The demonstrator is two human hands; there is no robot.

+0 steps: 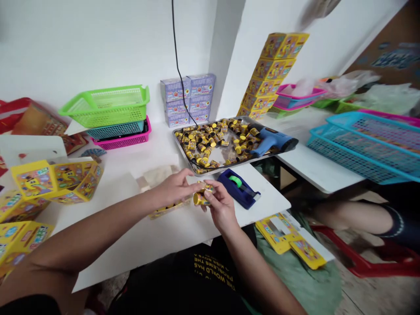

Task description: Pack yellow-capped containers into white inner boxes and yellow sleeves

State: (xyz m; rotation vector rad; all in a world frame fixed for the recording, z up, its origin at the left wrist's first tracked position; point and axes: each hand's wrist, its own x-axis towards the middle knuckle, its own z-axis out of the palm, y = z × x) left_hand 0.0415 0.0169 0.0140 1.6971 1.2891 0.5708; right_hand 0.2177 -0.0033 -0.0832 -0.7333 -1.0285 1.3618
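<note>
My right hand (223, 207) is closed around a small yellow canister (198, 199), or perhaps two of them side by side, pinched between thumb and fingers. My left hand (173, 188) reaches across from the left with fingers stretched out and apart, its fingertips at the top of the canister. Beneath the left hand is an open box (164, 213) with dark and yellow pieces inside, partly hidden by the hand and forearm. A metal tray (216, 168) of many similar yellow canisters (206, 151) lies just beyond both hands.
A blue tape dispenser (241, 192) sits right of my hands. A blue heat gun (274, 141) rests on the tray's right side. Stacked baskets (114, 111), purple boxes (190, 98) and a yellow box tower (269, 74) stand behind. Yellow cartons (62, 181) lie left. Another person's leg (354, 216) is at right.
</note>
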